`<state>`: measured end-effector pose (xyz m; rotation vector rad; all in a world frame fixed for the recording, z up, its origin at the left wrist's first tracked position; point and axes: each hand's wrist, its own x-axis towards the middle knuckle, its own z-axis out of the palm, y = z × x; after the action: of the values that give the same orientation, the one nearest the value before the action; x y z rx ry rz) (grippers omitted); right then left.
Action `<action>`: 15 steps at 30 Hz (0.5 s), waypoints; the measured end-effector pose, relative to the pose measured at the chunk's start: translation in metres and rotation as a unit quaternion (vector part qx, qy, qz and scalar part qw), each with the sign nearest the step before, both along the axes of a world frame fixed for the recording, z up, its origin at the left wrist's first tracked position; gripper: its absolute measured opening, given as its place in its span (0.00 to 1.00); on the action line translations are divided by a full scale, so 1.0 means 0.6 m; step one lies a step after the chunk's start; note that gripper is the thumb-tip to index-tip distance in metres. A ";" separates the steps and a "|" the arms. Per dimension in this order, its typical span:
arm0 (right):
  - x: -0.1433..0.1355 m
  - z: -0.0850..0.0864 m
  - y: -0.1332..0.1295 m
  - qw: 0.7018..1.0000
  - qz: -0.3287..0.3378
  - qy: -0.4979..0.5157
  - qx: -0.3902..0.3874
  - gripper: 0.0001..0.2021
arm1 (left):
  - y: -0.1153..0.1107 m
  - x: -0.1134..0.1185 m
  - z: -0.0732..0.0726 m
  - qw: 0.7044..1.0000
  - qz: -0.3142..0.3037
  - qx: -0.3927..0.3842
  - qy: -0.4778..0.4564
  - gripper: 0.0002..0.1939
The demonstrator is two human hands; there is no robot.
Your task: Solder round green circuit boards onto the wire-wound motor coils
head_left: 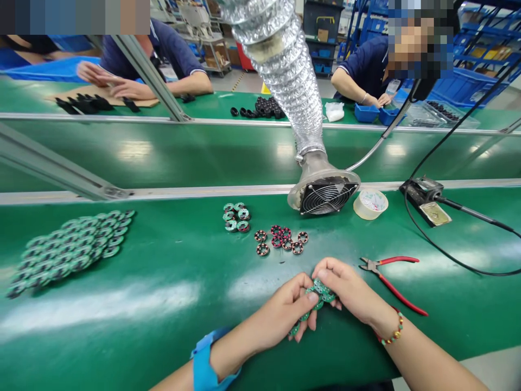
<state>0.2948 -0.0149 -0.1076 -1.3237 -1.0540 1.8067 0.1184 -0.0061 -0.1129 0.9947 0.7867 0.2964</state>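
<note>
My left hand [291,307] and my right hand [344,285] meet over the front of the green bench. Between them is a strip of small green circuit boards [321,293]. The left fingers are closed round its lower part, and a piece of it shows below them. My right thumb and fingers pinch the upper end; the fingertips partly hide it. Just beyond the hands lie several small copper-wound coil rings [286,239]. To their left sits a small group of rings with green boards on top [236,217]. Red-handled cutting pliers [393,279] lie right of my right hand.
A large stack of green circuit boards [69,250] lies at the left. A fume extractor fan [328,198] hangs on a silver duct [280,70]. A tape roll [370,205] and a soldering iron stand [427,201] with a looping cable are at the right. Two people work across the bench.
</note>
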 end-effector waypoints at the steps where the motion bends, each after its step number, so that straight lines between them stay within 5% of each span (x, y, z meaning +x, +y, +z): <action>1: -0.001 0.002 -0.001 1.000 0.002 -0.013 0.010 0.20 | -0.001 0.001 0.000 1.000 -0.002 -0.003 -0.002 0.26; 15: -0.022 0.011 -0.007 0.999 -0.024 0.032 0.037 0.23 | 0.001 -0.005 0.007 0.989 0.042 -0.024 -0.136 0.29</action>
<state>0.2813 -0.0189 -0.1010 -1.2289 -1.0363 1.7469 0.1152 -0.0052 -0.1084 0.8554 0.5841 0.4739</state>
